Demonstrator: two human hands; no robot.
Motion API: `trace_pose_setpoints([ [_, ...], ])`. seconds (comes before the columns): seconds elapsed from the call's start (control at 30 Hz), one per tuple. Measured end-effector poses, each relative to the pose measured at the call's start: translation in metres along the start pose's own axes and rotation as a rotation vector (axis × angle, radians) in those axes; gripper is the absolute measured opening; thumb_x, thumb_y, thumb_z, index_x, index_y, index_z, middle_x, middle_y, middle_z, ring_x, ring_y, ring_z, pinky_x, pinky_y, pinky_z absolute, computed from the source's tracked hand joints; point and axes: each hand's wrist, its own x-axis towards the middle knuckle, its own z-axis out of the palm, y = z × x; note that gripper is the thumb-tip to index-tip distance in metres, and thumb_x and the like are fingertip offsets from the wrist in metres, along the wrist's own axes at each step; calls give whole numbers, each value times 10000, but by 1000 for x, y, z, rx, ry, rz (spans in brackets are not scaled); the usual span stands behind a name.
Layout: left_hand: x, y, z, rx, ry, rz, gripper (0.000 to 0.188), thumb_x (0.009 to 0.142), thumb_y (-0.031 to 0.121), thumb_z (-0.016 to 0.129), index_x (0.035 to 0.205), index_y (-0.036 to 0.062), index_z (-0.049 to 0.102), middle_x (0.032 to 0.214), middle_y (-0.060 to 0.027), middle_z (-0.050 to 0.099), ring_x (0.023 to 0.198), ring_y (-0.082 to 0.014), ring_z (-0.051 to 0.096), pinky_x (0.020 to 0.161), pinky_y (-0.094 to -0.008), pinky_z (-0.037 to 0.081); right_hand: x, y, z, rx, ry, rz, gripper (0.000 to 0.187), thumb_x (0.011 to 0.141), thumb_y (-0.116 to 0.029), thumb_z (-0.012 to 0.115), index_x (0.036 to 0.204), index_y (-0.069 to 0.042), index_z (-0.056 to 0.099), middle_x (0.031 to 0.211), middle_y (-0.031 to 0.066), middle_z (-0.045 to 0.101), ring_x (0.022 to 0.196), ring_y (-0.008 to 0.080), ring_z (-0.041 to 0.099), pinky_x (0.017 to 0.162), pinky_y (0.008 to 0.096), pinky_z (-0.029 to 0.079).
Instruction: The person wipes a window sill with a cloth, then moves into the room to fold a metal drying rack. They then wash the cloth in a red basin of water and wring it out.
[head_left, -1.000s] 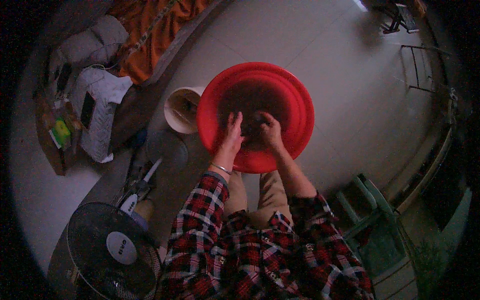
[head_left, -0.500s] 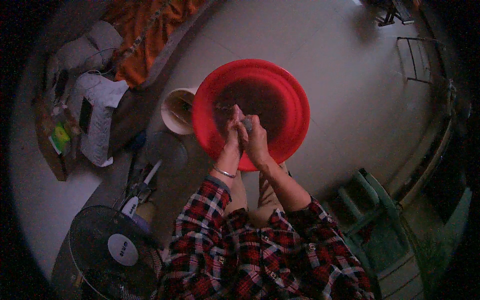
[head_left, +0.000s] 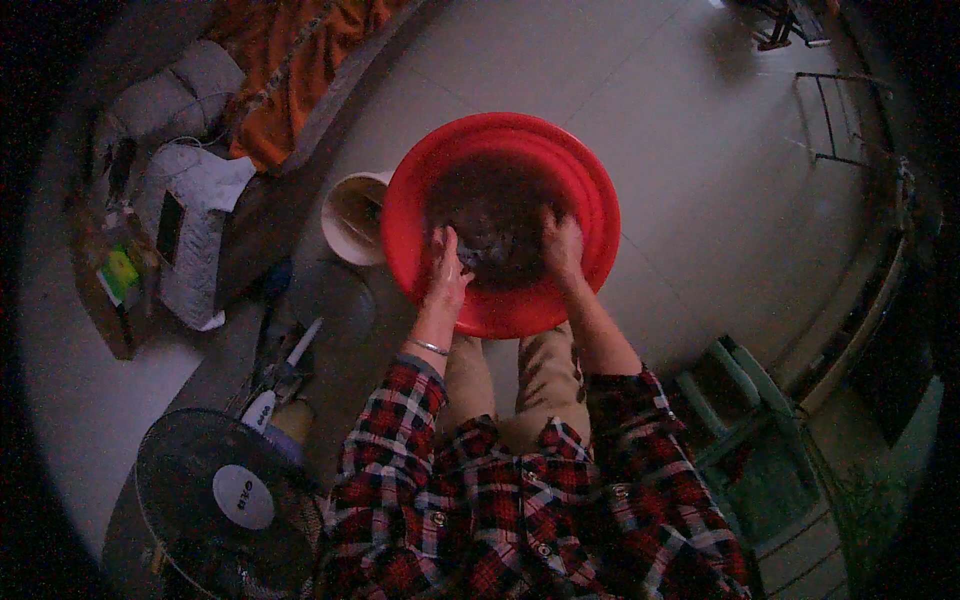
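Observation:
A round red plastic basin [head_left: 510, 318] stands in front of my legs. Its bottom is covered by dark, murky contents [head_left: 500, 215], wet-looking with a few pale glints; whether this is water, dark cloth or both is not clear. My left hand [head_left: 447, 268] is over the near left part of the basin, fingers apart, with nothing seen in it. Toward the right inner wall is my right hand [head_left: 562, 245], its fingers pointing down into the dark contents and smeared, so their grip cannot be made out.
A cream bucket [head_left: 350, 220] touches the basin's left side. Nearer on the left are a fan [head_left: 225, 500] and a low dark round thing [head_left: 335, 300]. A green plastic chair [head_left: 750, 440] stands at the right. Orange cloth [head_left: 290, 80] lies at the upper left.
My hands were together over the basin around a small greyish thing. They have parted, left hand to the left, right hand to the right, and that thing is no longer seen in them.

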Motion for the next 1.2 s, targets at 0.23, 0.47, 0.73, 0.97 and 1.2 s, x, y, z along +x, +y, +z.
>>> trace_pose_setpoints([
  [0.23,19,-25,-7,-30,-18,-127,705,865,660,440,1349,151,384,1379,-76,391,1232,-299,414,991,-530,340,-60,-25,58,519,-357,41,408,839,-91,585,1239,-50,516,1108,159,596,996,317,588,867,372,459],
  [0.47,61,-35,-23,-303,-545,25,578,878,610,487,1106,83,560,946,-54,608,858,-217,597,758,-349,511,-129,-93,-4,425,-216,-506,359,769,23,621,1114,-52,551,1014,142,541,968,299,559,861,351,449],
  [0.73,-9,-24,30,-98,-228,212,446,933,477,490,1084,67,582,934,-37,603,845,-186,591,750,-332,504,-109,-86,0,426,-166,-294,181,872,-183,569,958,-27,540,809,146,592,744,340,582,666,392,466],
  [0.97,-71,-13,56,227,1,193,608,926,503,487,1219,-29,511,1200,-94,538,1129,-220,494,973,-331,397,-52,-50,-19,256,-246,86,526,925,-443,515,764,46,624,640,76,581,643,129,525,602,360,440],
  [1.2,-27,14,4,108,-35,15,754,897,615,426,1445,139,226,1483,-113,243,1326,-381,292,1053,-532,286,-16,-26,-12,12,-28,-100,451,937,-361,486,1157,26,563,1041,243,623,947,395,599,824,425,463],
])
